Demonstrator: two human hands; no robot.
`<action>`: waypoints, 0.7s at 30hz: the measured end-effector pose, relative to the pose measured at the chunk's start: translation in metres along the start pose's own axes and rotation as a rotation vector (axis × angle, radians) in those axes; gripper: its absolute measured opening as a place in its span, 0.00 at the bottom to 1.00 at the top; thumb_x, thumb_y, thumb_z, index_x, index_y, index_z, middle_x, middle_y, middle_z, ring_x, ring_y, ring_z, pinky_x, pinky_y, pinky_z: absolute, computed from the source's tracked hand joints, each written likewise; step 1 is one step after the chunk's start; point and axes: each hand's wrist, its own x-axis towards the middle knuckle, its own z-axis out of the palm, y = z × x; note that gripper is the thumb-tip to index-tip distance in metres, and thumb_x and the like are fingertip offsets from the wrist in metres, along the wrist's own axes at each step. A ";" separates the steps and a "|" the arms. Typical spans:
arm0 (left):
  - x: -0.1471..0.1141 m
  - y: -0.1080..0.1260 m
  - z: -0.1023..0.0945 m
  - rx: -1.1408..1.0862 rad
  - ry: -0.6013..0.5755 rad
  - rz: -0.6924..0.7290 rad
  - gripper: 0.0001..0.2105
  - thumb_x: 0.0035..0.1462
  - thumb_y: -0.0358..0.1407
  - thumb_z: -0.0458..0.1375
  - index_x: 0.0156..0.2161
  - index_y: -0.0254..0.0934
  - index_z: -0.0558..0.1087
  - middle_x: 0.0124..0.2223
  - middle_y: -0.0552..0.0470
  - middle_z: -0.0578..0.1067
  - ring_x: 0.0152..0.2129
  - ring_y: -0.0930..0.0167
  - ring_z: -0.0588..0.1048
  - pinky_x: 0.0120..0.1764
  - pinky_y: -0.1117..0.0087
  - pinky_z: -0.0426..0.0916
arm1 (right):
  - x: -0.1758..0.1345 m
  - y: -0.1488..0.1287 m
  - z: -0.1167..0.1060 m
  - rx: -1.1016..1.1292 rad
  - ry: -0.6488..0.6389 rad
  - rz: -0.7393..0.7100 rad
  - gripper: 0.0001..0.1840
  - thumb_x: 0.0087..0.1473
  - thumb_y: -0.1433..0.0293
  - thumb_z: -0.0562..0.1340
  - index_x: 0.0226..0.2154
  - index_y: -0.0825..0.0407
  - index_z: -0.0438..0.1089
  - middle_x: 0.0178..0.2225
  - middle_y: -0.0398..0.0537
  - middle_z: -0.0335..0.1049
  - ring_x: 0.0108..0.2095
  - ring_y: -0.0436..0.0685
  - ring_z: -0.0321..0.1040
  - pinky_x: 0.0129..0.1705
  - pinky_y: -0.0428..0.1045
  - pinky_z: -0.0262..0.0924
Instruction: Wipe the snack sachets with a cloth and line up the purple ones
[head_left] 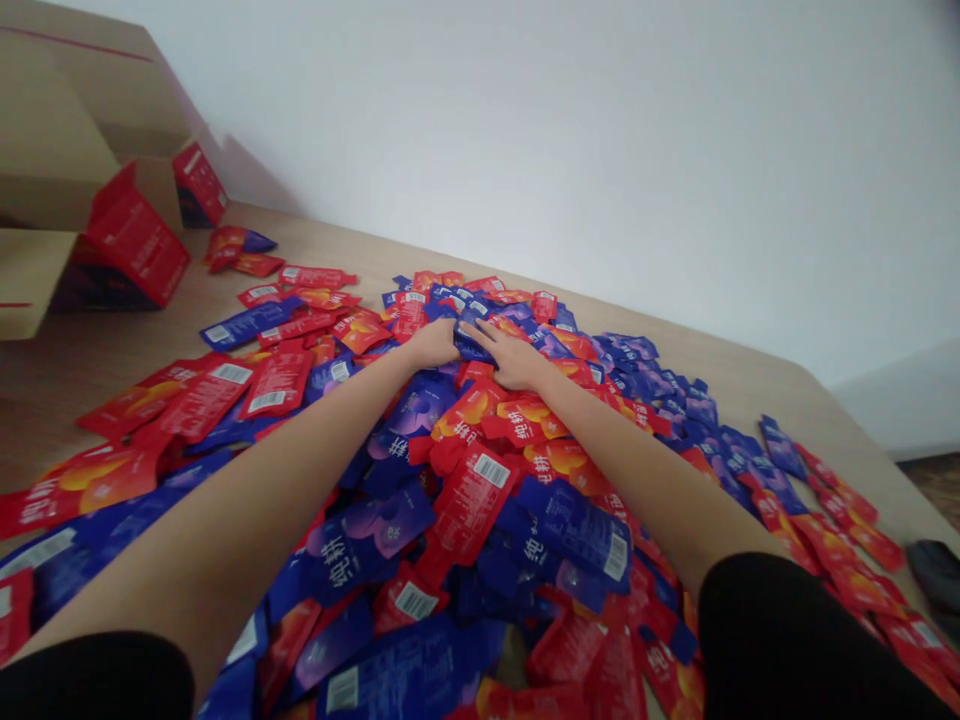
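Both my arms reach into a wide pile of red and blue spouted pouches. My left hand [435, 343] is closed at the left side of a blue pouch [469, 345] near the far part of the pile; its fingertips are partly hidden. From the other side, my right hand [507, 357] grips the same pouch, with its fingers over the top face. Just under my hands lie red pouches with orange print [475, 405] and a blue pouch with purple print [427, 402]. Nearer to me, a red pouch [476, 500] shows its barcode side.
Cardboard cartons [67, 110] stand at the far left, beside an open red box [135, 245] and a smaller red box [199, 185]. A white wall [540, 140] rises behind the wooden table [337, 243]. A dark object [936, 575] sits at the right edge.
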 end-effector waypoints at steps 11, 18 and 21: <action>0.008 -0.008 -0.001 -0.091 0.000 0.009 0.23 0.46 0.36 0.63 0.49 0.29 0.71 0.46 0.44 0.78 0.41 0.63 0.77 0.45 0.68 0.70 | 0.022 -0.011 -0.005 -0.062 0.158 0.232 0.34 0.56 0.77 0.52 0.64 0.45 0.56 0.61 0.47 0.63 0.54 0.62 0.67 0.49 0.55 0.65; -0.001 -0.006 -0.015 0.007 -0.241 -0.070 0.40 0.33 0.40 0.70 0.55 0.31 0.69 0.56 0.40 0.73 0.51 0.58 0.73 0.49 0.69 0.68 | -0.041 -0.019 -0.079 0.159 0.525 0.491 0.27 0.57 0.71 0.56 0.59 0.46 0.65 0.50 0.50 0.75 0.49 0.65 0.72 0.51 0.61 0.66; -0.003 0.005 -0.018 0.052 -0.279 -0.086 0.29 0.33 0.37 0.69 0.46 0.33 0.76 0.48 0.45 0.78 0.45 0.59 0.76 0.45 0.69 0.70 | -0.136 -0.063 -0.113 0.421 0.660 0.328 0.25 0.57 0.68 0.58 0.57 0.42 0.67 0.51 0.46 0.74 0.52 0.62 0.71 0.53 0.60 0.66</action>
